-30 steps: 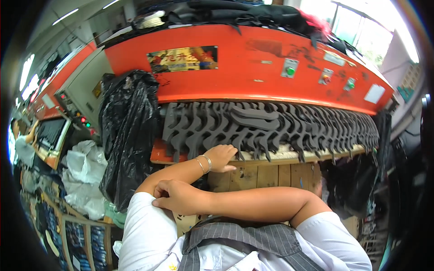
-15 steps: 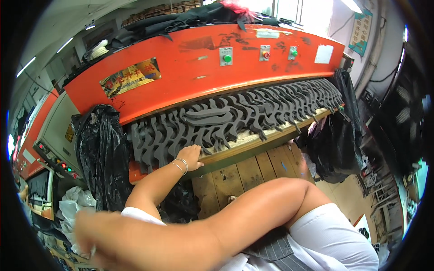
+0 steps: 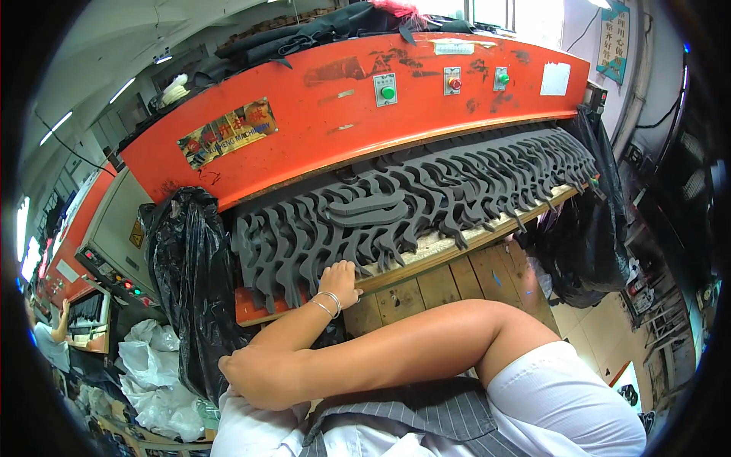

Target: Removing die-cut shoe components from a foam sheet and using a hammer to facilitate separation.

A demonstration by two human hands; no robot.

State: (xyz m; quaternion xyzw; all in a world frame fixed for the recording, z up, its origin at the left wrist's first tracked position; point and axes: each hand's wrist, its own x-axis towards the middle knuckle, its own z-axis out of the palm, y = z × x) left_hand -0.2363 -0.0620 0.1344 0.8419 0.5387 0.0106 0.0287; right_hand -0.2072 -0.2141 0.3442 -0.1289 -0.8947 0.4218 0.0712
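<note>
Many wavy dark grey strips, foam by their look, stand packed in rows (image 3: 426, 186) on a wooden board (image 3: 426, 263) in front of a red press (image 3: 327, 114). Several curved grey pieces (image 3: 369, 209) lie stacked flat on top. My left hand (image 3: 340, 283), two thin bangles at its wrist, is closed on the board's front edge, fingers over the top and thumb at the front. My right arm crosses my body. My right hand (image 3: 255, 373) lies against my left elbow; its fingers are mostly hidden, and nothing shows in it.
Black plastic bags hang at the press's left (image 3: 190, 282) and right (image 3: 575, 251). A grey control cabinet (image 3: 122, 228) stands at the left, above white plastic bags (image 3: 156, 369). Wooden planks (image 3: 472, 286) lie below the board. Far left, a person (image 3: 53, 343) is beside another red machine.
The board with its grey strips has come slightly out from the press toward me, my left hand on its edge. My right hand has moved from the far lower left to my left elbow.
</note>
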